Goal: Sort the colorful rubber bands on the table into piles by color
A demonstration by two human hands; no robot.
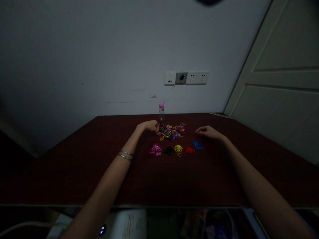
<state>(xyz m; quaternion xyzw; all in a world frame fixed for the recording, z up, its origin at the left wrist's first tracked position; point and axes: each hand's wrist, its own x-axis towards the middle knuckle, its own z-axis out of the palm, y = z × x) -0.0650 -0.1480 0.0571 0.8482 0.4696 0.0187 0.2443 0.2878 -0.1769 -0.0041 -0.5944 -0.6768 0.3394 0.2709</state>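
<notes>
A mixed pile of small coloured rubber bands (171,131) lies on the dark red table. My left hand (151,126) rests at the pile's left edge with its fingers curled down; anything in them is hidden. To the right of the pile is my right hand (208,131), its fingertips drawn together, just above the blue bands (198,145). I cannot make out anything in that pinch. In front of the mixed pile sit small single-colour heaps: pink bands (156,149), black bands (169,150), yellow bands (178,149) and red bands (190,150).
A clear bottle with a pink top (161,111) stands behind the pile, near the wall. Sockets and switches (186,78) are on the wall above. A pale panelled door (279,76) is at the right. Below the table's front edge, a white box (127,224) shows.
</notes>
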